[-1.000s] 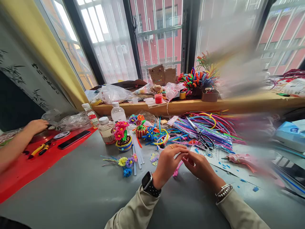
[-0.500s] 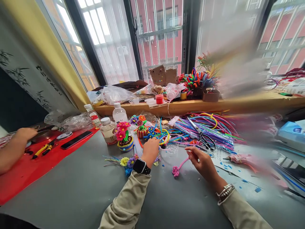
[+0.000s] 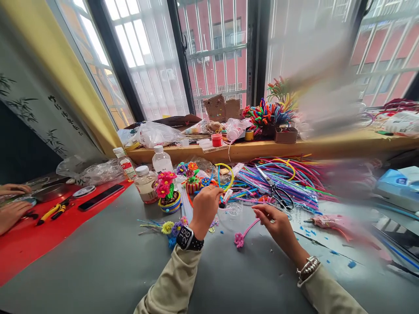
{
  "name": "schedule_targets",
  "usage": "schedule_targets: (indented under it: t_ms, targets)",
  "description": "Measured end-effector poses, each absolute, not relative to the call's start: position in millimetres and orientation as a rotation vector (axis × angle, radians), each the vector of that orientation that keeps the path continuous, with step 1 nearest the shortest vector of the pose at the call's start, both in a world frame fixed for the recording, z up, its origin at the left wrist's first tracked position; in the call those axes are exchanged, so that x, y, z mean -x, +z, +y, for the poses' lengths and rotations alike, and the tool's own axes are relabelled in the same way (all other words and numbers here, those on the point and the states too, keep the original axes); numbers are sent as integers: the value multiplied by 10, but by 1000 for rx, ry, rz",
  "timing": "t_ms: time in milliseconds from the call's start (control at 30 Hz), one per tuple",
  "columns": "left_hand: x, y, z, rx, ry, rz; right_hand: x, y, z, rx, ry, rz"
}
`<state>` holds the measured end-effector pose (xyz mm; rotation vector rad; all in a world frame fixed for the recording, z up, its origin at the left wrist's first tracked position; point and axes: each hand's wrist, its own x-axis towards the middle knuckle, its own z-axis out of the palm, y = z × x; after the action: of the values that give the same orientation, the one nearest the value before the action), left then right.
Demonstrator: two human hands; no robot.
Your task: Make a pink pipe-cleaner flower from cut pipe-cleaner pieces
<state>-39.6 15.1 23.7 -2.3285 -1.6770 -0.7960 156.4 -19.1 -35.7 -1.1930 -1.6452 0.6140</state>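
Note:
My left hand (image 3: 204, 206), with a watch on the wrist, is closed in a pinch on a yellow pipe cleaner (image 3: 232, 178) that curves up from the fingertips. My right hand (image 3: 274, 222) has thumb and fingers together and holds the stem of a pink pipe-cleaner flower (image 3: 239, 240), whose head hangs low over the grey table (image 3: 235, 279). Just left of my left hand stand a potted pink flower (image 3: 166, 185) and a striped pot (image 3: 193, 186) with small flowers. Loose yellow and purple flowers (image 3: 168, 227) lie by my left wrist.
Scissors (image 3: 278, 192) rest on a heap of pipe cleaners (image 3: 255, 181). Bottles (image 3: 145, 185) stand at the back left. A glue gun (image 3: 322, 221) lies at right. Another person's hands (image 3: 15, 209) are over the red mat (image 3: 19, 250), near pliers (image 3: 54, 211) and a phone (image 3: 101, 197).
My left hand has risen slightly, and the yellow pipe cleaner now stands up in a loop. My right hand stays nearly still. A second hand of the other person has come into view.

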Motion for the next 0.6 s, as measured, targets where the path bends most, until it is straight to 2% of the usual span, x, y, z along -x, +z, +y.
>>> schedule_targets:
  t_ms: [167,600]
  targets:
    - [82,125,-76,2656,-1005,-1473,-1584,-358,-138,999,957,-1359]
    - [-147,161,55,2988,-1220,-1289,-1642,-294,-142,884,1224,-1077]
